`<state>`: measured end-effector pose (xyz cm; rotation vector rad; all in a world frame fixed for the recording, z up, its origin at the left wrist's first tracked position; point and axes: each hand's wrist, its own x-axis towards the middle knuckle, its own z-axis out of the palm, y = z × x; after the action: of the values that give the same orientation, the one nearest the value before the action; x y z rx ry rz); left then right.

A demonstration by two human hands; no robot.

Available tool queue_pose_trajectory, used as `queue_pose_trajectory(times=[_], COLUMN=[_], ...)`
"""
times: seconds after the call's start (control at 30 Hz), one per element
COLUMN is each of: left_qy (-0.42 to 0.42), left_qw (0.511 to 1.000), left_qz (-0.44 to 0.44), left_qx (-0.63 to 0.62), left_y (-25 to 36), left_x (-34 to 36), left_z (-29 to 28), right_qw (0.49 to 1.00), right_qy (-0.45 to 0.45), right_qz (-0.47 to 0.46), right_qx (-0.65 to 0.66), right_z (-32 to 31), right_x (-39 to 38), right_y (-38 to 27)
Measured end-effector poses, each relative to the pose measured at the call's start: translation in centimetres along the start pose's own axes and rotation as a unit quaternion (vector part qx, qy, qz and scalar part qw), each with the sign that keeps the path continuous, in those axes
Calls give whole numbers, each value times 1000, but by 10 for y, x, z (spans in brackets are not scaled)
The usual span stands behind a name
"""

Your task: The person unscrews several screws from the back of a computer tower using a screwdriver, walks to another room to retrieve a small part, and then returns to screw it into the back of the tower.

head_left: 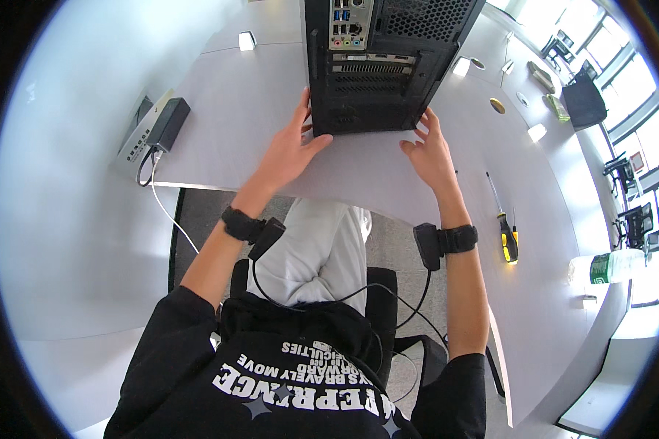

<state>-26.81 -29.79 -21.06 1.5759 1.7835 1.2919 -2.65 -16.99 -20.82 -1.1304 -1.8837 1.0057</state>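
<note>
A big black computer case (362, 102) is on the pale table (234, 135), right in front of the person, with its back turned to them. Its top goes out past the edge of the view. Little plug holes (350, 25) show high up on its back.

The left hand (287, 150) is at the case's low left corner. Its fingers go along the side, and its thumb sticks out apart, by the bottom edge. The right hand (432, 155) is at the low right corner. Its fingers are up by the side, with the thumb apart from them. I can't tell how hard either hand presses.

Two yellow and black screwdrivers, a long one (507, 235) and a small one (515, 235), lie side by side, near the right arm. A clear bottle (616, 266) with a green label is farther right. A black power box (169, 124) is off to the left
</note>
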Motion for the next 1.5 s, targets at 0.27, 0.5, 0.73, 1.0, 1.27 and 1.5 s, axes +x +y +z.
queue_pose_trajectory(times=[0.27,0.5,0.73,1.0,1.27,1.5], left_qy=[39,83,53,61,62,101], left_qw=[997,993,998,998,997,992], left_qz=[57,65,-29,17,-21,3], left_qx=[32,44,-4,5,31,73], left_y=[-24,-12,-9,-23,-13,-12], left_x=[9,8,3,1,-10,-11], left_z=[9,7,10,14,19,25], right_qw=[994,986,984,989,984,987], right_qy=[11,8,-6,-67,-85,-52], right_qz=[15,56,33,24,33,-2], right_qx=[105,155,178,128,154,150], right_z=[8,6,5,-16,-6,23], right_x=[-2,-7,-7,-9,-6,3], right_y=[15,-3,2,-3,4,22])
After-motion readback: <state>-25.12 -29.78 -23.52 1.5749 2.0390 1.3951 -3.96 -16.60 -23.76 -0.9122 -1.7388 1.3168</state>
